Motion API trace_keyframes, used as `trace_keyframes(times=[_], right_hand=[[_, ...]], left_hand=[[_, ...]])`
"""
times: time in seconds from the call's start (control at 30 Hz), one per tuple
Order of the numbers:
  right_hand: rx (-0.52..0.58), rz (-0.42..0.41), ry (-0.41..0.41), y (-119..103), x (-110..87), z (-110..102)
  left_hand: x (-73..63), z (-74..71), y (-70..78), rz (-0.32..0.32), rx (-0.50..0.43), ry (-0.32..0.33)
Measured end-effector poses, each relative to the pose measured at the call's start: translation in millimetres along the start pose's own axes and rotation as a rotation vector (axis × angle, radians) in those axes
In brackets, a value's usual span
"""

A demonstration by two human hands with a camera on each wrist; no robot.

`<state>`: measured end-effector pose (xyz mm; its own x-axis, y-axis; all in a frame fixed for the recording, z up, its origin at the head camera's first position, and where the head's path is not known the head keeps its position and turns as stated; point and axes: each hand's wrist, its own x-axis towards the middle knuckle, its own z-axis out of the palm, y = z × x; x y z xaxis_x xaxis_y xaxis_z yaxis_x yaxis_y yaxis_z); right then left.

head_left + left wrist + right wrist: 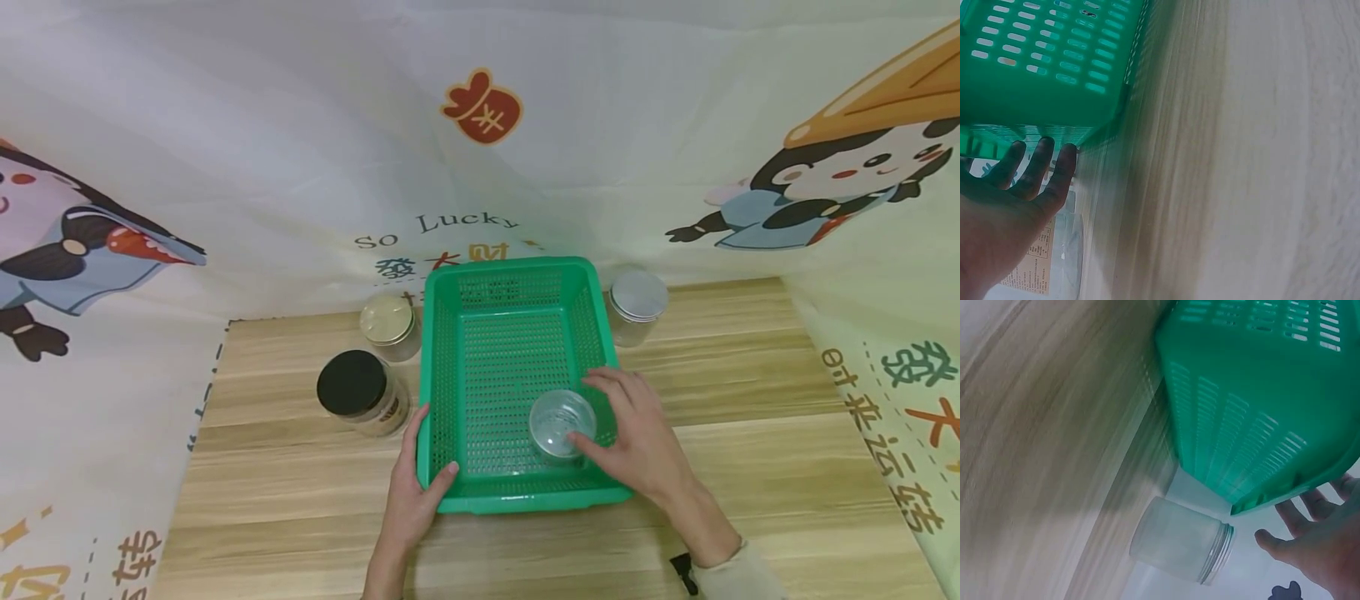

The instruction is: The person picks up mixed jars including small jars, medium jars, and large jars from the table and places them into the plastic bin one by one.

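Observation:
A green plastic basket point(517, 502) with slotted walls stands on the wooden table. My left hand point(412, 500) grips its front left corner, the thumb over the rim and the fingers along the outer wall, as the left wrist view also shows. A clear round jar point(557, 410) sits inside the basket, near the front right. Over the right rim reaches my right hand point(645, 442), its fingers and thumb spread apart. In the head view the thumb overlaps the clear jar; whether it touches cannot be told. The jar's lower part is hard to make out.
Left of the basket stand a black-lidded jar point(352, 383) with a label and, behind it, a gold-lidded jar point(388, 323). A silver-lidded jar point(636, 300) stands beside the back right corner. Printed cloth point(322, 150) hangs around the table point(285, 517).

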<state>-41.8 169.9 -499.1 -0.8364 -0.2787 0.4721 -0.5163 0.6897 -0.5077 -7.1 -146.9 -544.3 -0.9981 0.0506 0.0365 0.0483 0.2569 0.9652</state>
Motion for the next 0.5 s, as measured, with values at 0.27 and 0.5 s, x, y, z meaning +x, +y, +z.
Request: trace_keyframes(times=[0.27,0.5], right_hand=[[0.002,0.028,0.022,7.5,1.6,-4.8],[-0.019,0.027,0.008,15.3,4.2,-7.7]], left_hand=[[-1.6,-0.3,-1.1,-0.024,-0.006,-0.006],[-0.1,1.0,2.0,-0.025,0.003,0.006]])
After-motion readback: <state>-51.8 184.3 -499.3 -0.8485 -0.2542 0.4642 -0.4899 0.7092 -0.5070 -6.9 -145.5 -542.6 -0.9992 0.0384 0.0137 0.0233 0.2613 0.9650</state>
